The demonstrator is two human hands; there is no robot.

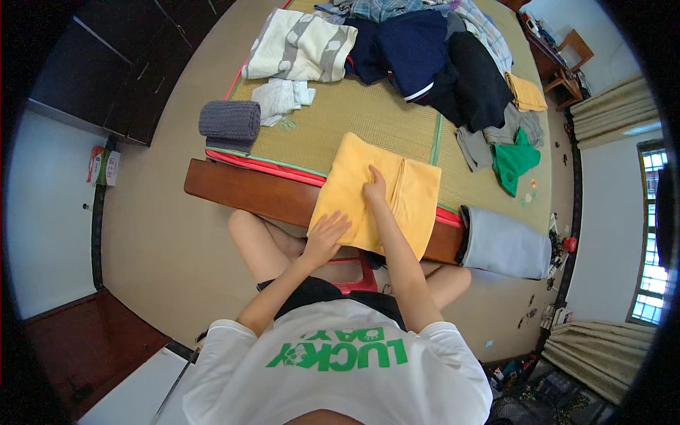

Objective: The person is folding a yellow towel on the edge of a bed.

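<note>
A yellow cloth (345, 175), folded into a broad rectangle, lies over the front edge of the bed and hangs past the wooden bed rail (255, 188). My left hand (328, 236) rests flat on its near left part, fingers slightly apart. Further in, my right hand (376, 187) touches the middle of the cloth, beside a raised crease. One finger points away from me and the thumb side faces left; the other fingers are mostly hidden. Neither hand visibly grips the fabric.
A rolled grey textile (229, 121) and a folded light-blue one (504, 241) lie at the bed's front corners. Behind are a white-and-grey blanket (300, 45), navy clothing (411, 50), a green cloth (516, 162) and a smaller yellow cloth (526, 91). A red stool (366, 276) is below me.
</note>
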